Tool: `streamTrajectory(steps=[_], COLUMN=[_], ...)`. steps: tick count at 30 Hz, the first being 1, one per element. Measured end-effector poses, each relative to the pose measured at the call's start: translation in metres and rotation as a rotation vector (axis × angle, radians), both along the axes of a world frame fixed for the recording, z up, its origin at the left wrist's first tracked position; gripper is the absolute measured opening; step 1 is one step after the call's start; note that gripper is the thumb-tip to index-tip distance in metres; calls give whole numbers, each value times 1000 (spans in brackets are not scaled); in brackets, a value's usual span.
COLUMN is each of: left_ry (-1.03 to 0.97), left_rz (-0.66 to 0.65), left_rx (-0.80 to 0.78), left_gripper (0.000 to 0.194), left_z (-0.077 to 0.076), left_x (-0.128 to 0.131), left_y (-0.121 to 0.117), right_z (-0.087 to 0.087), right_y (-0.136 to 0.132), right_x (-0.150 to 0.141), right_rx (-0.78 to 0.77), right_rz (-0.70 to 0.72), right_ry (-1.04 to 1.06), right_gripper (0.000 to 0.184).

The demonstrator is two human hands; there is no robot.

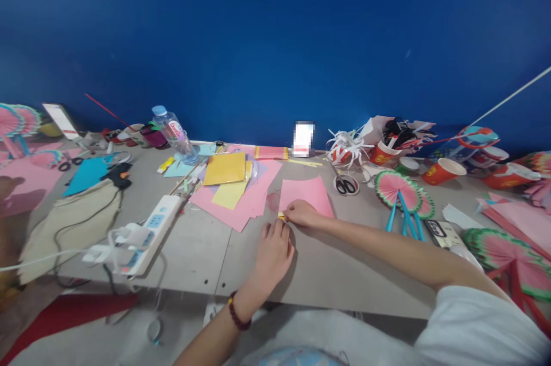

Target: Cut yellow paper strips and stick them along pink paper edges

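Note:
A pink paper sheet (306, 194) lies on the grey table (206, 257) in front of me. My right hand (301, 214) rests on its near edge, fingers pinched together at the sheet's near left corner. My left hand (273, 251) lies just below that corner, fingers curled up towards the same spot. A small yellow bit (281, 215) shows between the two hands; I cannot make out what it is. A dark bead bracelet (238, 311) sits on my left wrist.
A pile of pink and yellow sheets (235, 185) lies to the left, with a white power strip (148, 231) and cables beyond. Scissors (344, 185), pink pleated fans (402, 191), red paper cups (443, 171) and a water bottle (174, 133) stand around. A blue wall is behind.

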State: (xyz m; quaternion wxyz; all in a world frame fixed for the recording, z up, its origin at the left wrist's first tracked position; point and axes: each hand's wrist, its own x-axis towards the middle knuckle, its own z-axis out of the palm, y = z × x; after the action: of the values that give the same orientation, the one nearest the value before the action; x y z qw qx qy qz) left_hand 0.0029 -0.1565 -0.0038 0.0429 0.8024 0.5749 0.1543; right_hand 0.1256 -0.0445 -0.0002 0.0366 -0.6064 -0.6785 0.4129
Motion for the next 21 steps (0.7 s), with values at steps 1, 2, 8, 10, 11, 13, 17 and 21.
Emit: streamTrajectory(steps=[1,2,8,10,11,13,17,21], left_ry=[-16,-29,-63,-61,-61,-62,-56,-25], left_rz=[-1,-3,24,38,41,40,26,10], left_rx=[8,17,38,37,37,30,18,12], left_gripper=[33,33,30,31,33,33,32,38], left_z=[0,-1,-2,0,1,3,4,0], left_x=[-1,-2,-8,-10,-11,-13,-13,-12], left_y=[0,0,-1,-1,0,0,0,0], right_z=[0,0,4,6,6,7,8,9], right_y=[0,1,0,0,0,0,-1,-1], right_x=[0,0,-2,-3,-3,-3,-2,-2], right_rx=[3,6,13,13,17,21,12,33], right_rz=[3,6,9,12,15,21,21,31], right_ry=[-8,-14,-51,-55,-58,-66,-64,-72], right_gripper=[16,16,14,14,14,14,13,15])
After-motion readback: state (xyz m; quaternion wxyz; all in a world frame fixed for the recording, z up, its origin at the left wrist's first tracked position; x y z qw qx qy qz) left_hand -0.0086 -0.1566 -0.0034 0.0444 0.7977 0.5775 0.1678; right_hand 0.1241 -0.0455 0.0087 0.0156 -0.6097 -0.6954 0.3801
